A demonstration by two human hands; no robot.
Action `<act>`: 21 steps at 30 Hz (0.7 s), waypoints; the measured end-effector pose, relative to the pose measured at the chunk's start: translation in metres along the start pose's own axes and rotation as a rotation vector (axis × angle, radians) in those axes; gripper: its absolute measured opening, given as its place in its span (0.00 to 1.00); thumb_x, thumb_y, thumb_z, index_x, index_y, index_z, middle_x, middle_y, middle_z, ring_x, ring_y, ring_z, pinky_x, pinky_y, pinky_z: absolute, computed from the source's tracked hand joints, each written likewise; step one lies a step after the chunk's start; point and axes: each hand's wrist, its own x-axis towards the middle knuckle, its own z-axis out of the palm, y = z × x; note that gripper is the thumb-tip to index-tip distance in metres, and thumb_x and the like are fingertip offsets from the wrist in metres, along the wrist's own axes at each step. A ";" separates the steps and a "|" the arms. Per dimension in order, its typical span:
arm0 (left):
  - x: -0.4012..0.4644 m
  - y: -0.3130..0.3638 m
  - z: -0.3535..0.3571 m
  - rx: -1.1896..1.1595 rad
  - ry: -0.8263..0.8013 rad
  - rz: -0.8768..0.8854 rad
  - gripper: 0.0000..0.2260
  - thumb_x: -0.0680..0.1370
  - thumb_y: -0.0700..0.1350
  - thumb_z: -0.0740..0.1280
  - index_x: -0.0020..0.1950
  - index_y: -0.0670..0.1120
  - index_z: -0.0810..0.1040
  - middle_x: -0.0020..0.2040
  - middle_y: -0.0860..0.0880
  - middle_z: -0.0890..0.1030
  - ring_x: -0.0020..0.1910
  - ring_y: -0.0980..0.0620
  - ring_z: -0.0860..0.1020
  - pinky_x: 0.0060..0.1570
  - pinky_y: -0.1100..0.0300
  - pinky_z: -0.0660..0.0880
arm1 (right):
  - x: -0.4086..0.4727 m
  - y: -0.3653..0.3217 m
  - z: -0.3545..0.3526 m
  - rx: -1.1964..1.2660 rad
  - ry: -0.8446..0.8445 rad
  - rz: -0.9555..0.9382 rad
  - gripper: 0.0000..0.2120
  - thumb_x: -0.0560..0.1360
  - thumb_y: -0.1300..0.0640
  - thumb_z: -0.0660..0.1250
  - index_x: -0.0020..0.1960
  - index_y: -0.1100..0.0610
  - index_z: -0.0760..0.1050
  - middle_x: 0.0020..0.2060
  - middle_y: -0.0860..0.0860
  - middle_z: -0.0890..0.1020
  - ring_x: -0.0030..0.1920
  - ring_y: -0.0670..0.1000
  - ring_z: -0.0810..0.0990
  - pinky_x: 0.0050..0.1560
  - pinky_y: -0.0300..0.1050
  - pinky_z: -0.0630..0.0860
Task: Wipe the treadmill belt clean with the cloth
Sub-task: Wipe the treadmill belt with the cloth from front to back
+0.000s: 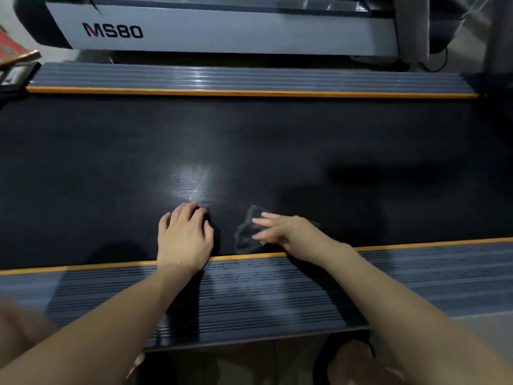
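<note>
The wiping is under way: the right hand [280, 230] presses the dark cloth [247, 234] flat on the belt [249, 148] with straight fingers, just beside the near orange edge. The left hand [184, 237] rests empty on the belt, fingers loosely bent. Next, I judge, the cloth must sweep outward over unwiped belt.

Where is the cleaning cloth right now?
In the head view the dark cloth lies on the black treadmill belt, near its orange-edged near side rail, under the right hand and beside the left hand.
</note>
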 end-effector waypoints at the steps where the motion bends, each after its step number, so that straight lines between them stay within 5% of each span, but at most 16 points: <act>1: 0.000 0.000 0.000 0.005 0.001 0.008 0.16 0.78 0.51 0.57 0.59 0.51 0.81 0.66 0.51 0.77 0.70 0.50 0.70 0.71 0.46 0.62 | -0.011 0.009 -0.009 -0.026 -0.014 -0.013 0.15 0.78 0.62 0.69 0.60 0.47 0.83 0.69 0.42 0.74 0.73 0.38 0.64 0.67 0.22 0.53; 6: -0.001 0.001 0.000 0.044 0.004 -0.026 0.16 0.78 0.52 0.57 0.59 0.51 0.80 0.67 0.51 0.77 0.71 0.49 0.69 0.72 0.45 0.60 | -0.066 0.054 -0.045 -0.069 0.045 0.090 0.18 0.77 0.63 0.69 0.62 0.46 0.81 0.69 0.41 0.74 0.73 0.39 0.65 0.73 0.44 0.65; 12: 0.000 0.003 0.000 0.043 -0.015 -0.034 0.14 0.78 0.51 0.62 0.61 0.51 0.79 0.69 0.50 0.76 0.73 0.49 0.68 0.74 0.44 0.57 | -0.019 0.018 -0.008 -0.084 0.054 0.064 0.22 0.76 0.66 0.67 0.64 0.45 0.80 0.71 0.42 0.72 0.75 0.43 0.63 0.74 0.47 0.65; 16: -0.002 0.002 0.000 0.046 -0.003 -0.055 0.15 0.78 0.50 0.62 0.63 0.51 0.79 0.70 0.50 0.75 0.73 0.49 0.67 0.74 0.43 0.57 | 0.021 -0.015 0.011 -0.060 -0.041 -0.056 0.13 0.81 0.57 0.65 0.62 0.45 0.80 0.72 0.44 0.72 0.75 0.46 0.64 0.71 0.53 0.68; 21: -0.001 0.001 0.001 0.049 -0.037 -0.056 0.16 0.77 0.50 0.62 0.63 0.51 0.79 0.70 0.50 0.75 0.74 0.51 0.67 0.75 0.42 0.55 | -0.038 0.038 -0.031 -0.013 -0.002 0.033 0.16 0.78 0.63 0.68 0.60 0.47 0.82 0.69 0.43 0.75 0.73 0.42 0.67 0.72 0.50 0.67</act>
